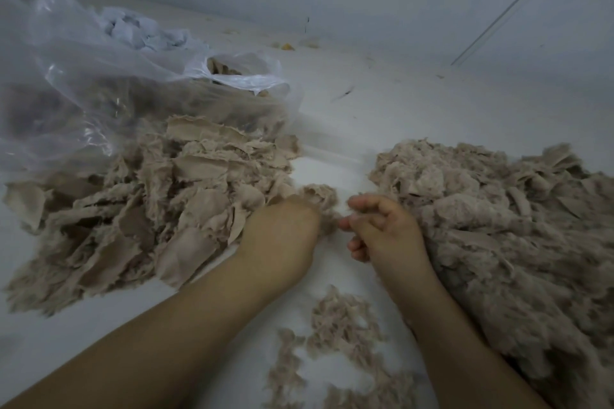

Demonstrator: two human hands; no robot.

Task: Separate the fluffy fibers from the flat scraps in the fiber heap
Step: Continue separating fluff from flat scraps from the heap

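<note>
Beige fluff: we see a small fluffy tuft [320, 201] between our two hands, just right of the flat scraps pile [159, 202] that serves as our landmark.
Left hand: our left hand [282, 232] lies knuckles-up at the right edge of the scraps pile, forearm reaching in from the lower left; its fingers curl under into the tuft and are hidden, so we judge it to be gripping the tuft, though the fingertips cannot be seen.
Right hand: our right hand [382, 226] sits right of the scraps pile, just beside the left hand, fingers curled with thumb and forefinger pinching thin strands at the tuft's right side; its wrist rests against the fluffy fiber heap [498, 236].
Fiber heap: it lies well right of the scraps pile, a white gap of worktop [332, 129] between them.
Loose wisps: thin fiber wisps [339, 342] are scattered below and right of the scraps pile, between our forearms.
Plastic bag: a clear plastic bag [83, 76] sits behind the scraps pile, touching its far edge; through the film we see more beige material, too blurred to tell fluff from scrap.
White crumples: white crumpled pieces [139, 30] lie behind the bag, farther from the scraps pile.
</note>
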